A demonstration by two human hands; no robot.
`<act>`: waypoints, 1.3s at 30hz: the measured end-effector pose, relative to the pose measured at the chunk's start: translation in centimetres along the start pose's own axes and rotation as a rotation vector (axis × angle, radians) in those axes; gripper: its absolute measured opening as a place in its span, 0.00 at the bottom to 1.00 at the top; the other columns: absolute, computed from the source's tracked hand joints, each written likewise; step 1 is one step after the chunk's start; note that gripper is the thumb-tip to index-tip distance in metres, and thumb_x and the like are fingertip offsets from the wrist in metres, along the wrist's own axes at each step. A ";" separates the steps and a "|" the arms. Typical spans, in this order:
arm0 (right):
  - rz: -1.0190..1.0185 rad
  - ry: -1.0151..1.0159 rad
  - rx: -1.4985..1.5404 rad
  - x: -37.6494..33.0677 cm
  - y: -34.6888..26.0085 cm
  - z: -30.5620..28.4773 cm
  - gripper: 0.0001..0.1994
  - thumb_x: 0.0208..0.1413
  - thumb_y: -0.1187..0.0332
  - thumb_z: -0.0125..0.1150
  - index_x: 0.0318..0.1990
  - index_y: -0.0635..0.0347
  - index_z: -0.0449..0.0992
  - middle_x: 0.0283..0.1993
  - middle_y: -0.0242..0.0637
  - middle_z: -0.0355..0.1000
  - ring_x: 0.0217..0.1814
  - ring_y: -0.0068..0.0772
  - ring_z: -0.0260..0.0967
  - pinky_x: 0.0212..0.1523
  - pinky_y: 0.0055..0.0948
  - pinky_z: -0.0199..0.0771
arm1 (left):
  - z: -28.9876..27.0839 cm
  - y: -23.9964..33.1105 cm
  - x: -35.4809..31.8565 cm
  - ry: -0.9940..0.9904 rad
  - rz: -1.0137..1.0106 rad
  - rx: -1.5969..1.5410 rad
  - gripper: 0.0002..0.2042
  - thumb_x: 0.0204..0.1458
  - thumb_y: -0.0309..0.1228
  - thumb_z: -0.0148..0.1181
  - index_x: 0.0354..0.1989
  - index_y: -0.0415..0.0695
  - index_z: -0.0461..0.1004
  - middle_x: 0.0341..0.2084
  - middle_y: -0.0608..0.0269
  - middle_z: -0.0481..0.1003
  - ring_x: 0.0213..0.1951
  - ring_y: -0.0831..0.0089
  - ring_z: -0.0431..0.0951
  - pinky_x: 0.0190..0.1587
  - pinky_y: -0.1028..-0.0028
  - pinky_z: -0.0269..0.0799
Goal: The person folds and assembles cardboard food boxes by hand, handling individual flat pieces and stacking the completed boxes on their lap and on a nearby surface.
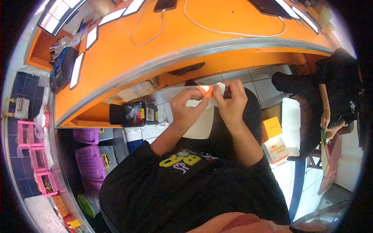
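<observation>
A white sheet of card or thin carton (200, 126) with an orange printed part at its top hangs in front of my lap. My left hand (185, 105) is closed on its orange edge, thumb and fingers pinching it. My right hand (234, 101) pinches the neighbouring corner, where a white flap stands up between thumb and fingers. The thumbs are close together on the orange part. Below my hands the sheet spreads down over my dark trousers, and my fingers hide some of its upper edge.
An orange desk (155, 54) with a metal edge curves ahead, bearing tablets and a phone (165, 4) on cables. To my right lie a stack of white cartons (291, 124) and a yellow box (272, 128). A co-worker (336, 85) sits beyond. Purple baskets (90, 161) stand left.
</observation>
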State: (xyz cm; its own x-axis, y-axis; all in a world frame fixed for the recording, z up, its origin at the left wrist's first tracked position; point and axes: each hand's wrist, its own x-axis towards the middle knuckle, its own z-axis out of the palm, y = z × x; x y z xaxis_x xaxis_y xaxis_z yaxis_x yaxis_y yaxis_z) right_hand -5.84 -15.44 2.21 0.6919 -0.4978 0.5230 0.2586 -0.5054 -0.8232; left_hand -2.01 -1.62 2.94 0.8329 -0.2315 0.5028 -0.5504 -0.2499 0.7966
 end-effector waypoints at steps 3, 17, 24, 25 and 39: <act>-0.008 -0.052 0.073 0.9 -0.1 0.0 0.07 0.47 0.75 0.66 0.31 0.65 0.74 0.28 0.36 0.66 0.26 0.27 0.66 0.26 0.25 0.67 | -0.4 -0.1 0.3 0.021 0.085 -0.010 0.07 0.43 0.20 0.68 0.24 0.38 0.74 0.23 0.64 0.77 0.26 0.80 0.77 0.32 0.80 0.73; 0.258 -0.297 0.585 0.0 0.6 0.0 0.03 0.54 0.77 0.64 0.33 0.66 0.76 0.33 0.29 0.65 0.33 0.17 0.65 0.34 0.17 0.65 | -0.8 -1.3 0.5 0.064 -0.166 -0.172 0.06 0.46 0.21 0.67 0.27 0.38 0.74 0.25 0.64 0.78 0.30 0.82 0.78 0.35 0.81 0.74; 0.068 -0.107 0.356 -0.8 0.2 0.9 0.05 0.49 0.75 0.68 0.31 0.66 0.79 0.29 0.34 0.68 0.31 0.23 0.66 0.34 0.22 0.66 | -0.6 -1.1 0.4 -0.047 0.008 -0.068 0.07 0.45 0.22 0.67 0.33 0.37 0.79 0.29 0.56 0.80 0.32 0.71 0.81 0.37 0.76 0.75; 0.020 -0.081 0.297 -0.8 0.2 0.9 0.05 0.49 0.75 0.68 0.31 0.66 0.79 0.29 0.34 0.69 0.31 0.24 0.66 0.34 0.22 0.66 | -0.6 -1.2 0.4 -0.061 0.015 -0.098 0.08 0.45 0.22 0.67 0.34 0.36 0.79 0.29 0.55 0.80 0.32 0.70 0.81 0.37 0.75 0.75; -0.037 -0.225 0.175 -1.0 -1.5 0.5 0.05 0.51 0.77 0.64 0.36 0.66 0.78 0.32 0.40 0.71 0.33 0.28 0.70 0.35 0.25 0.70 | -1.5 -1.4 -0.6 -0.080 -0.241 -0.284 0.06 0.48 0.21 0.65 0.34 0.35 0.78 0.32 0.58 0.80 0.36 0.73 0.81 0.41 0.76 0.77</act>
State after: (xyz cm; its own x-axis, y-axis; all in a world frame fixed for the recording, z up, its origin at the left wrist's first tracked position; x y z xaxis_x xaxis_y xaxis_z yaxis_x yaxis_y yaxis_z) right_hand -6.54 -13.82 2.80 0.8071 -0.3024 0.5070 0.3852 -0.3811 -0.8405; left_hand -1.61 0.32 2.03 0.9230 -0.2736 0.2705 -0.2914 -0.0381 0.9558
